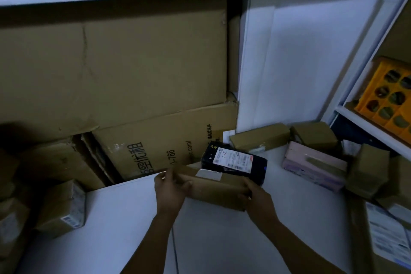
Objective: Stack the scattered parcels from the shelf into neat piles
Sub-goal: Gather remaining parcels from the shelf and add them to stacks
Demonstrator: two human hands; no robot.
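Observation:
A long brown cardboard parcel (213, 187) with a pale tape patch lies on the white shelf surface (115, 224) in the middle. My left hand (170, 191) grips its left end and my right hand (255, 196) grips its right end. Just behind it, touching or nearly touching, lies a black parcel (233, 162) with a white shipping label. Further right sit a brown box (260, 137), a smaller brown box (314, 133) and a pink parcel (313, 165).
Large flattened cardboard boxes (111, 69) lean at the back left. Brown parcels (63, 207) stand at the left edge, more boxes (367, 171) at the right. A labelled parcel (387, 236) lies bottom right. A side rack holds a yellow carton (391, 98).

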